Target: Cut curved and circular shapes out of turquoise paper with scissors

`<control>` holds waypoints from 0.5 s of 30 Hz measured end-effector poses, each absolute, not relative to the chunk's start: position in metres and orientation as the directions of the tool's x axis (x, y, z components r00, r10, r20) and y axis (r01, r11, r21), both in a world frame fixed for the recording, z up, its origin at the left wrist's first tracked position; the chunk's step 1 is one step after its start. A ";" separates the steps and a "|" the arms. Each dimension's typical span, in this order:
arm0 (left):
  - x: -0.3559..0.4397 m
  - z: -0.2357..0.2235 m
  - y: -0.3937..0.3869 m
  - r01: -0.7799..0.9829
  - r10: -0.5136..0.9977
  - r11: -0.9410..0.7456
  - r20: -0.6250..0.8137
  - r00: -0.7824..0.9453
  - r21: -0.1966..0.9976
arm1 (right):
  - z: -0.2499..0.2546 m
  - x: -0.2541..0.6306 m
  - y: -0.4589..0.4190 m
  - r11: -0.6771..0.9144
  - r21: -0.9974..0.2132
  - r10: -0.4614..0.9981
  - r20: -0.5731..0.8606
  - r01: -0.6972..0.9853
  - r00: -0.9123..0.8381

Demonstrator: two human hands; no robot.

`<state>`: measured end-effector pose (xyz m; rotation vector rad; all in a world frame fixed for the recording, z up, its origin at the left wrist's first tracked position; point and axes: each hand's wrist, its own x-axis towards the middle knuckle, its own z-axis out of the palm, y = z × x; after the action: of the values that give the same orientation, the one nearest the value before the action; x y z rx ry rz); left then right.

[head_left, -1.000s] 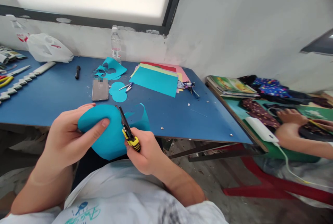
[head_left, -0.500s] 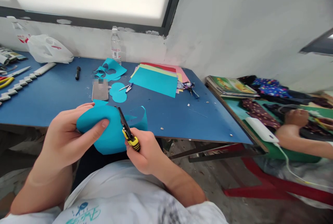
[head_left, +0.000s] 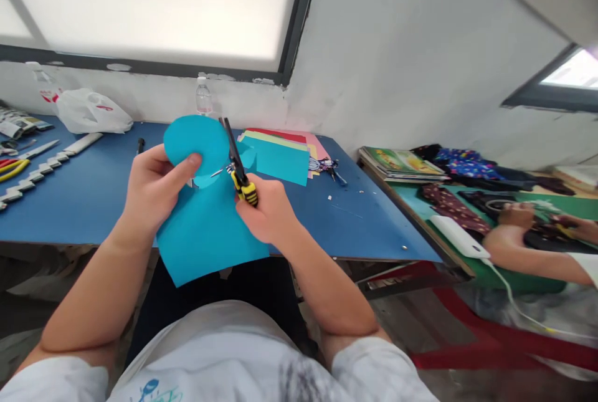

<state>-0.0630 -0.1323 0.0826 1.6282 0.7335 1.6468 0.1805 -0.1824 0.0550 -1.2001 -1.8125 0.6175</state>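
Note:
My left hand (head_left: 156, 187) pinches a sheet of turquoise paper (head_left: 205, 234), thumb on top near a rounded lobe cut at its upper end. My right hand (head_left: 268, 215) is closed round the yellow-and-black handles of a pair of scissors (head_left: 238, 162). The dark blades point up and away and sit in the paper beside the rounded part. Both hands hover over the near edge of the blue table (head_left: 70, 196).
A stack of coloured sheets (head_left: 280, 146), a water bottle (head_left: 204, 96), a black marker (head_left: 139, 145), a white plastic bag (head_left: 91, 112) and folded white strips (head_left: 42, 165) lie on the table. At right another person's arm (head_left: 527, 246) rests on a green table with books (head_left: 402, 162).
Both hands rose and moved away from my body, over the table. The paper unfolded from a bent bundle into a flatter sheet with the rounded lobe now at the top.

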 end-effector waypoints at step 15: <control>-0.047 0.052 -0.001 -0.041 0.761 -0.646 0.647 0.041 0.762 | 0.033 0.185 -0.077 0.310 -0.836 0.950 0.287 0.453 -0.121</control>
<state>-0.0473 -0.0013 0.0517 1.7073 0.7307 1.6711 0.1848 -0.0771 0.0326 -1.2734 -1.7233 0.7327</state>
